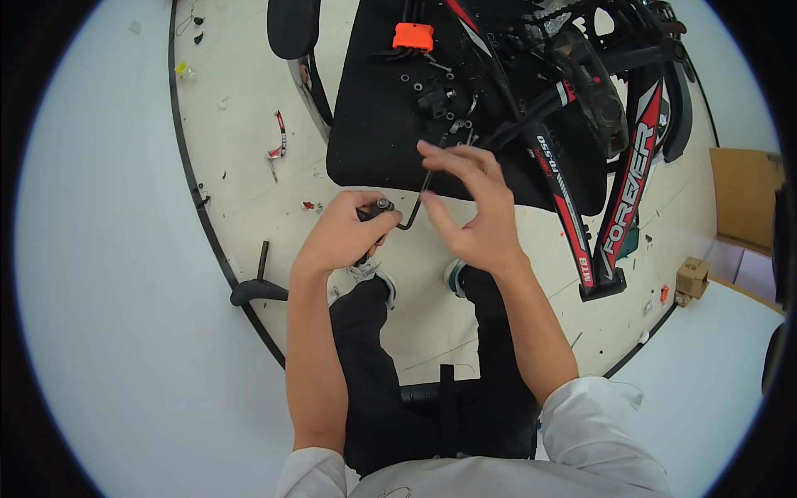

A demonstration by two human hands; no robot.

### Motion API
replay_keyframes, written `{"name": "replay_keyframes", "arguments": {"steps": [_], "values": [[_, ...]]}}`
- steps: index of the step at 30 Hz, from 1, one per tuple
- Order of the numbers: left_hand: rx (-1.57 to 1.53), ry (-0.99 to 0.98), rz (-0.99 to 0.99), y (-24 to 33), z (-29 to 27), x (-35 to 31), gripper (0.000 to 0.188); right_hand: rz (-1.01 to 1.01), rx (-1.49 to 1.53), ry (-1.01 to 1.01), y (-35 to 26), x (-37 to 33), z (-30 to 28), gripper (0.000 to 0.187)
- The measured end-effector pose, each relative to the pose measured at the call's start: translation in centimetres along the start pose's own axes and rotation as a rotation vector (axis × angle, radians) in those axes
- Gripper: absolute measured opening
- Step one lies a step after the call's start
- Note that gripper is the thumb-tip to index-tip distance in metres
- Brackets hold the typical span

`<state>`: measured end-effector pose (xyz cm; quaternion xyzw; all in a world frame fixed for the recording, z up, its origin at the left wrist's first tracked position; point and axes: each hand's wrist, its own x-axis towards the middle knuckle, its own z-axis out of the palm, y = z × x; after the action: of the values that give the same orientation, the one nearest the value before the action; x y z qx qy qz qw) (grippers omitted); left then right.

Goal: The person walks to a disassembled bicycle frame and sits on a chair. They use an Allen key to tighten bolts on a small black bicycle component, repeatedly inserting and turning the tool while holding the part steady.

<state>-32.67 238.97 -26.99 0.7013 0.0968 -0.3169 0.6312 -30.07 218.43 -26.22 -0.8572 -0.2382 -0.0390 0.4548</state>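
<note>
My left hand (336,236) is closed around a small black part (365,215) with a round metal end (383,204) showing above the thumb. Out of that grip sticks a dark hex key (417,203); its short bent arm lies by the left thumb and its long arm slants up and away. My right hand (484,212) is beside the long arm, thumb and fingers spread apart. Whether a right fingertip touches the key I cannot tell. Beyond both hands, a black chair seat (365,141) carries several nuts (418,86), bolts (440,66) and a black clamp-like part (433,101).
A red, black and white bicycle frame (633,178) with crank and chainring leans across the seat's right side. An orange part (413,36) rests at the seat's far end. On the pale floor lie red scraps (281,133), a black bar piece (259,290) and a cardboard box (691,276).
</note>
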Motion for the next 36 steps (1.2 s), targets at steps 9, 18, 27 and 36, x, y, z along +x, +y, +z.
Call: {"name": "replay_keyframes", "arguments": {"steps": [9, 18, 27, 36], "values": [[-0.214, -0.113, -0.124, -0.2, -0.4, 0.1, 0.021, -0.177, -0.375, -0.159, -0.1, 0.0, -0.7, 0.062], [-0.052, -0.131, -0.116, 0.8, 0.5, -0.4, 0.027, -0.366, -0.503, -0.013, 3.1, -1.3, -0.4, 0.053], [0.082, 0.001, -0.085, 0.9, 1.4, 0.5, 0.028, -0.252, -0.389, -0.01, 3.6, -1.4, -0.7, 0.044], [-0.508, -0.148, -0.018, 0.5, -0.7, 0.1, 0.039, -0.245, -0.355, -0.034, 2.0, -0.9, -0.2, 0.035]]}}
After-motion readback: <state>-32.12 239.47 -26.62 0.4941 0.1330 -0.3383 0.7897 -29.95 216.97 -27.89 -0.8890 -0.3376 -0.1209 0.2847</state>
